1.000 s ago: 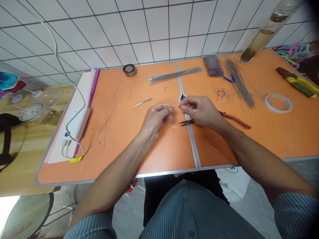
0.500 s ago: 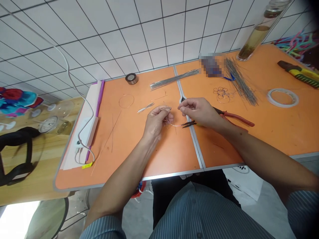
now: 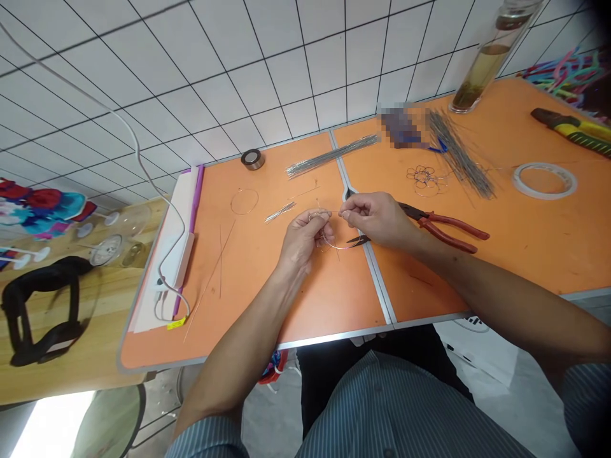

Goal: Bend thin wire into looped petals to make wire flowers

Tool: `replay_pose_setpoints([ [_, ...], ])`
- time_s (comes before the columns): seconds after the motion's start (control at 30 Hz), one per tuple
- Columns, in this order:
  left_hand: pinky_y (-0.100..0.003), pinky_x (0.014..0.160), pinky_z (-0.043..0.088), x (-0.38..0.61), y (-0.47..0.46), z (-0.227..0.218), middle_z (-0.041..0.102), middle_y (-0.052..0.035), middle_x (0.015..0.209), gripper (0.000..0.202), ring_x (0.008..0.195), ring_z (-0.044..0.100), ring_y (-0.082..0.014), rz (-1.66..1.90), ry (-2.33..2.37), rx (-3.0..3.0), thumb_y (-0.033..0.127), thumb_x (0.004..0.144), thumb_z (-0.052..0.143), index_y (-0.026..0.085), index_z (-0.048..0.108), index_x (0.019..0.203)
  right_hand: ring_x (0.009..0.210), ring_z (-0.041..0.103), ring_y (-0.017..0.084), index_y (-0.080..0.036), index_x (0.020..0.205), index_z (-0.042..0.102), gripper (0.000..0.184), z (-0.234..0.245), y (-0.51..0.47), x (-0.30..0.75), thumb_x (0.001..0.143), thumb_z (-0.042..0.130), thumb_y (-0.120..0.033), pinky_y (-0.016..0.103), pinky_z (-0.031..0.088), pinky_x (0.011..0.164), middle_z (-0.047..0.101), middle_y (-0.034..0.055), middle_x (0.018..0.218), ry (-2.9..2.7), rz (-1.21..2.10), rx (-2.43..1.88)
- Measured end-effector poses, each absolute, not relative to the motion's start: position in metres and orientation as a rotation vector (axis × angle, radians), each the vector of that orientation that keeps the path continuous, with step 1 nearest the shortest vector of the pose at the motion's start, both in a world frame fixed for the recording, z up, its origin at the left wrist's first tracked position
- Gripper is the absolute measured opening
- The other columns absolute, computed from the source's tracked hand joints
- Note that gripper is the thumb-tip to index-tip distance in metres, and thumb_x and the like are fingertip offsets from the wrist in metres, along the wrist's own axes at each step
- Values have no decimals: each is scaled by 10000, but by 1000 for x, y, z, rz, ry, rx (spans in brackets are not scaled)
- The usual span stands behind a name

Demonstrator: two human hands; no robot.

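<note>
Wire loop [image 3: 334,247] gripped in the curled left hand [image 3: 301,235] over an orange table [image 3: 305,305], the right hand [image 3: 377,216] pinching a fine wire [image 3: 337,213] between its fingertips, with small black snips [image 3: 359,240] and red-handled pliers [image 3: 443,229] just right, steel rods [image 3: 331,156] beyond.

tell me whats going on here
A person is working with thin wire at an orange folding table. Their left hand holds a wire loop, while their right hand pinches a fine wire strand beside it. Red-handled pliers lie beyond the right hand, near a wire flower shape and a bundle of straight wires.
</note>
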State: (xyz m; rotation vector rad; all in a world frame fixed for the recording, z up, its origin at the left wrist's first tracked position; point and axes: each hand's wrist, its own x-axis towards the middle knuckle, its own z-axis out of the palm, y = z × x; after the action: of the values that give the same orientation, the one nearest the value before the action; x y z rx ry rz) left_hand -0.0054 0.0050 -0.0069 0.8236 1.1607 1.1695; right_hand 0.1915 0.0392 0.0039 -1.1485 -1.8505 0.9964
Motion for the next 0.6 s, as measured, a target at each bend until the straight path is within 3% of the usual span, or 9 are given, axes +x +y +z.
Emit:
replay_pose_setpoints([
  [0.3,-230,529,363,-3,4,-4,595,52,586,194,539,575,-104,1175,1141,835,339,795,854,204,722,842,697,508,158,-193,827,751,180,9,37,192,912,671,-330,308,353,647,577,-16,695,-1877,962,-1137],
  [0.6,-227,562,444,-3,3,-2,595,50,605,209,551,571,-105,1173,1195,821,327,743,864,207,715,827,718,559,160,-193,875,773,141,6,40,191,890,697,-310,299,395,661,655,-7,748,-1884,1050,-1110],
])
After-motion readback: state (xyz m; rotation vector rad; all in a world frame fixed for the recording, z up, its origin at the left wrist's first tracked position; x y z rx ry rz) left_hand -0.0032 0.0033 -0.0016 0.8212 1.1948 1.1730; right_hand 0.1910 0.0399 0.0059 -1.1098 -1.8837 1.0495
